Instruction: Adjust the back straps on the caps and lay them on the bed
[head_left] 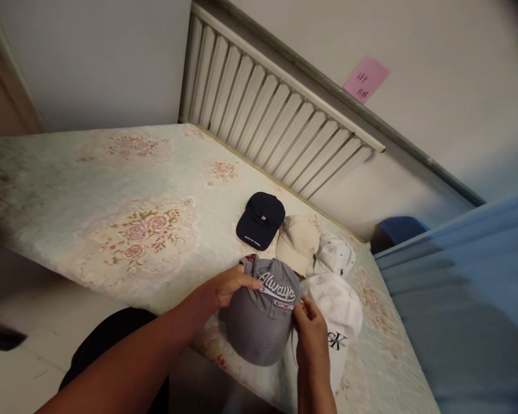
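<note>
Both my hands hold a grey baseball cap [261, 328] above the table's front edge, its brim toward me and white "Always" lettering on the crown. My left hand [235, 284] grips the cap's left side, thumb on the front, other fingers hidden. On the right side, my right hand [311, 325] pinches the cap's edge. A white baseball cap [339, 307] with black "CK" letters lies just right of and partly behind my right hand. Beyond the grey cap rest a navy baseball cap [263, 218], a beige baseball cap [300, 241] and a white cap [335, 255] with a small dark logo.
A floral cloth covers the table [207, 213]. Behind it, a white radiator [263, 109] runs along the wall. A pink note [366, 79] is stuck above the radiator. At the right hangs a blue curtain [470, 287], with a dark blue object [397, 230] beside it.
</note>
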`<state>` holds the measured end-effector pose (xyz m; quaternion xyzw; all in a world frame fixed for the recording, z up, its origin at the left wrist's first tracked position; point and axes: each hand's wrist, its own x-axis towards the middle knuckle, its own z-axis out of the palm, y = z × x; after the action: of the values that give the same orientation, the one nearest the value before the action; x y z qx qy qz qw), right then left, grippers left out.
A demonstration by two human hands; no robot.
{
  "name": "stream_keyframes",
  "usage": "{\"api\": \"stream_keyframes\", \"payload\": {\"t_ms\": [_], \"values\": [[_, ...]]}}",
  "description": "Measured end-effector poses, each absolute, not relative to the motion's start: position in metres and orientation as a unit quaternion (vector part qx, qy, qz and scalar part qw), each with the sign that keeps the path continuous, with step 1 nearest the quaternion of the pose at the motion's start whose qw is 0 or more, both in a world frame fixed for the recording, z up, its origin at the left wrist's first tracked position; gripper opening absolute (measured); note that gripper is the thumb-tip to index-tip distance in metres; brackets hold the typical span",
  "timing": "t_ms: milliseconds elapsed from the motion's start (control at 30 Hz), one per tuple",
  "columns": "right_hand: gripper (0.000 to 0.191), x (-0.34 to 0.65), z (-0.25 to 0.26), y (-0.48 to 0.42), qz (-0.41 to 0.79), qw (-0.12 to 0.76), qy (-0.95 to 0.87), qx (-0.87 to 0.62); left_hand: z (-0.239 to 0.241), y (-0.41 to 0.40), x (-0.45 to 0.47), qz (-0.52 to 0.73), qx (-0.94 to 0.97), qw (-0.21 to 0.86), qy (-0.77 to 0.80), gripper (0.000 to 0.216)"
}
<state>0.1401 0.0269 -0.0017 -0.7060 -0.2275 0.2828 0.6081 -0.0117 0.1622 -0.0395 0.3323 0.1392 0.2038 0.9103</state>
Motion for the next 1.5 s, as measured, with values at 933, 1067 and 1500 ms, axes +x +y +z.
{"api": "stream_keyframes", "payload": {"t_ms": [933,1067,1500], "values": [[0.01,0.114,0.031,0.036,-0.033,0.342,-0.652,-0.675,-0.03,0.16,-0.014,0.155,0.295,0.931,0.148,0.019],[0.012,0.114,0.03,0.037,-0.019,0.338,-0.645,-0.685,-0.028,0.16,-0.015,0.158,0.299,0.93,0.147,0.015],[0.016,0.111,0.027,0.04,0.069,0.337,-0.601,-0.721,-0.04,0.161,-0.012,0.134,0.292,0.934,0.159,0.019]]}}
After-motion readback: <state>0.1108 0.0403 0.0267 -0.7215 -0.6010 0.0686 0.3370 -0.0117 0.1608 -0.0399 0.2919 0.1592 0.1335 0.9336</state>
